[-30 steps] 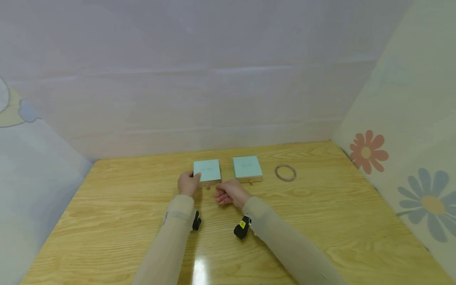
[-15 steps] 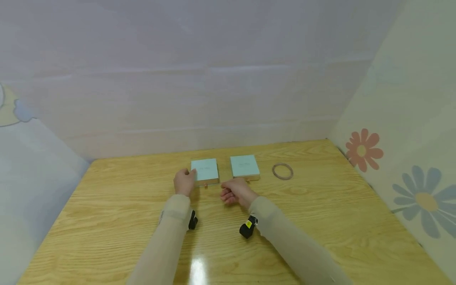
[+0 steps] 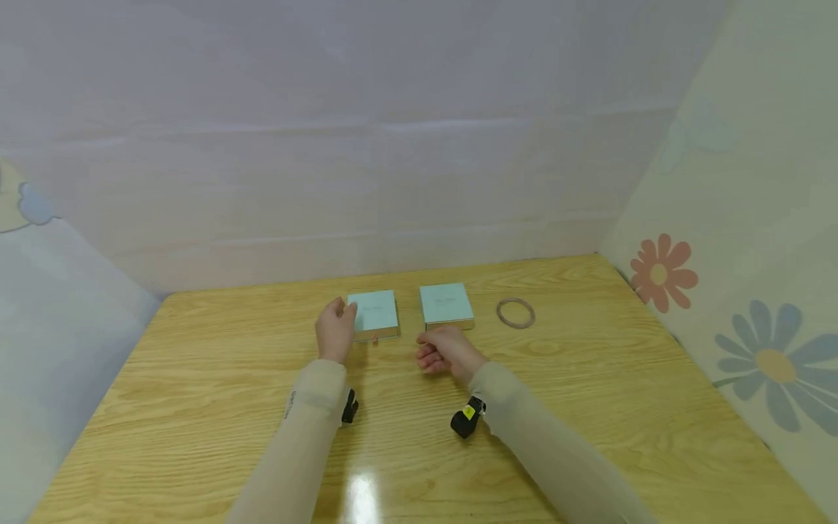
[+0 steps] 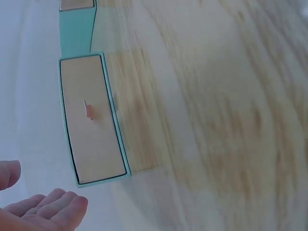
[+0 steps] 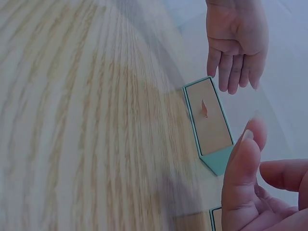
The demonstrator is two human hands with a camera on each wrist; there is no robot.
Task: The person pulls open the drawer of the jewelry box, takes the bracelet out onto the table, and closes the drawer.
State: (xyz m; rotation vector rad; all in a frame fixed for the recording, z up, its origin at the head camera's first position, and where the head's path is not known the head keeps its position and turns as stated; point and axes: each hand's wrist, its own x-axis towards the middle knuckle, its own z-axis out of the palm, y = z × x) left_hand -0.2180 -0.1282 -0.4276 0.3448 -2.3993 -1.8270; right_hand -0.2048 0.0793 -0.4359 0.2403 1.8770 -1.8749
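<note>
Two flat jewellery boxes lie side by side, each with a pale mint sleeve and a beige drawer front: the left box [image 3: 374,311] and the right box [image 3: 447,303]. At the left box's near left corner is my left hand [image 3: 335,331], holding nothing. Its thumb and fingers stand apart just off the box end in the left wrist view. A small tab [image 4: 89,110] sticks out of the left box's drawer front. My right hand [image 3: 450,351] is in front of the right box, fingers loosely bent and nothing in them, partly hiding that box's drawer front.
A thin pinkish-brown ring, like a bangle [image 3: 516,313], lies right of the boxes. Everything rests on a wood-grain table [image 3: 216,386]. A pale cloth wall [image 3: 380,182] rises behind it, and a flower-printed wall [image 3: 733,291] stands at the right.
My right hand has moved right, from the left box's near corner to in front of the right box. My left thumb and fingers have loosened from the left box. Both boxes look closed throughout.
</note>
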